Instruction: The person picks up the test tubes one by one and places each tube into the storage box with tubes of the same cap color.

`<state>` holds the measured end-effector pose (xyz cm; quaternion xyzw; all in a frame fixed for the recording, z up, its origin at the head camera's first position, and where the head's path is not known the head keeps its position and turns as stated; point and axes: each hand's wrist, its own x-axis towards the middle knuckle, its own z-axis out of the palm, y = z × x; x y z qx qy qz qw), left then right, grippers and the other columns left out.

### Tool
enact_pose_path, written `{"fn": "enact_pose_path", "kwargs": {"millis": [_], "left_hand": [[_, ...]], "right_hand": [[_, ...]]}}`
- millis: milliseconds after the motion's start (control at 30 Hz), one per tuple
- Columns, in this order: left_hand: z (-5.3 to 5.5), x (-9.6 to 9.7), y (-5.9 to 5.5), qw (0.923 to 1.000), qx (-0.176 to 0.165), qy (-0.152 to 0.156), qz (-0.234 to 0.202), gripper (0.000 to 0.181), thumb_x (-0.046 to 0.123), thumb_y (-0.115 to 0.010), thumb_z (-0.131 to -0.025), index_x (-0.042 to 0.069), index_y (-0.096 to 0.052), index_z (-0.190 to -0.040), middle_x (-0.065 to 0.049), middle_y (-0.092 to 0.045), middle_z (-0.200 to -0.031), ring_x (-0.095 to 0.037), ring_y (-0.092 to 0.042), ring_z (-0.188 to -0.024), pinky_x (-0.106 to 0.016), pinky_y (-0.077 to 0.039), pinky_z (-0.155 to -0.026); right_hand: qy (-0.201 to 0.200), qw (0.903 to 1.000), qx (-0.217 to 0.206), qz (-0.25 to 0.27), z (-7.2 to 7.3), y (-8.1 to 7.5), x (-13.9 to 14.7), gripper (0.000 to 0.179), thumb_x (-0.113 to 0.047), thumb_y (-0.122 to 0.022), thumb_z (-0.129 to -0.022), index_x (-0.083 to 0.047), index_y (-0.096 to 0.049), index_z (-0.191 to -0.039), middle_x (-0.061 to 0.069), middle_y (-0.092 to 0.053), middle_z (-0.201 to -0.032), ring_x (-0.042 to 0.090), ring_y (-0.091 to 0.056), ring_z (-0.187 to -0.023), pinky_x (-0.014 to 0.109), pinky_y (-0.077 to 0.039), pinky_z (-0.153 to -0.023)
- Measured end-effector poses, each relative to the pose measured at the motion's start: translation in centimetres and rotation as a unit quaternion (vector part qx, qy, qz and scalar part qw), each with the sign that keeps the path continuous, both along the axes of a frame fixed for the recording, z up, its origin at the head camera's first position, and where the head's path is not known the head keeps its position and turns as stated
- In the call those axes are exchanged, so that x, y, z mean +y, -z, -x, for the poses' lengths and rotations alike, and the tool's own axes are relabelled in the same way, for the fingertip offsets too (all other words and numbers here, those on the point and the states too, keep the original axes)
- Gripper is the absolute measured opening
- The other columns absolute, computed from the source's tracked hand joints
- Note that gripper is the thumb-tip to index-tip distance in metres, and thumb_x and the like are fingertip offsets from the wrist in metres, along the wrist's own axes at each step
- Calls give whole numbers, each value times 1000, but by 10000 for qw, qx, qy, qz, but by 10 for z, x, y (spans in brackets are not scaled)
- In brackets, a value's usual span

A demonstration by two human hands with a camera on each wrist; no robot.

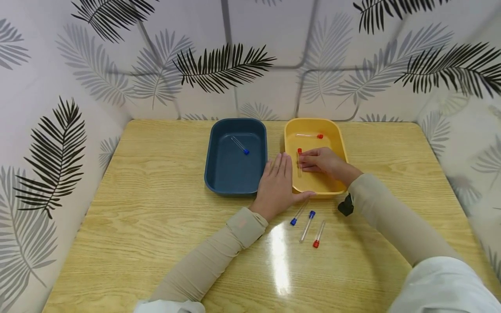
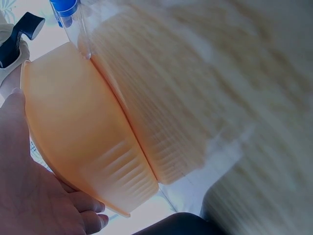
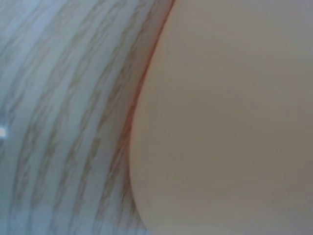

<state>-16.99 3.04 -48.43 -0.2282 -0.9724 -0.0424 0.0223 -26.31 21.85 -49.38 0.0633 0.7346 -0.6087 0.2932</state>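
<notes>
My left hand [image 1: 277,187] lies against the left side of the yellow tray [image 1: 339,193], fingers straight along its rim and thumb stretched across the near edge. In the left wrist view, this hand [image 2: 44,181] touches the tray's rim. My right hand [image 1: 322,161] reaches into the tray and pinches a clear test tube with a red cap [image 1: 299,151] near its left wall. Farther back in the tray lies another red-capped tube [image 1: 309,135]. The right wrist view shows the tray's outer wall [image 3: 220,122] close up, with the hand hidden.
Left of the yellow tray stands a dark blue tray [image 1: 235,187] holding one blue-capped tube [image 1: 240,145]. In front lie two blue-capped tubes, one partly under my left thumb [image 1: 298,215] and one beside it [image 1: 307,227], plus a red-capped tube [image 1: 318,234]. A patterned cloth [image 1: 250,56] backs the table.
</notes>
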Motion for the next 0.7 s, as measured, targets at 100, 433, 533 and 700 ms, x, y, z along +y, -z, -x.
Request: {"fn": "enact_pose_path", "kwargs": {"millis": [100,433,533,700], "left_hand": [[0,0,0,10000,-2,-13,20,117,88,-14,-71,-1,-13,-148,-15,-15,-152,-24,-8,-141,-43,-9,-112],[0,0,-1,9999,-73,-64,44,118,88,-11,-70,0,-10,-148,-14,-11,-153,-24,-5,-141,-43,-7,-112],[0,1,0,9999,-106,-71,23,118,88,-11,-70,0,-10,-148,-13,-11,-153,-23,-5,-141,-42,-7,-112],[0,1,0,9999,-112,-54,13,118,88,-11,-70,0,-10,-148,-14,-11,-153,-24,-4,-141,-42,-7,-112]], "right_hand": [[-50,10000,-14,-17,0,-1,-1,40,-15,-54,-95,8,-49,-128,22,-60,-116,25,-65,-97,32,-50,-84],[-70,10000,14,-41,-3,-5,-2,39,-15,-51,-96,8,-48,-128,24,-58,-119,27,-63,-101,32,-49,-84],[-88,10000,9,-18,-4,-6,-2,39,-15,-50,-97,8,-48,-128,25,-57,-120,28,-62,-103,33,-49,-86],[-144,9999,-28,19,-5,-9,-1,39,-17,-49,-98,8,-48,-128,26,-56,-122,30,-60,-106,33,-48,-87]]}}
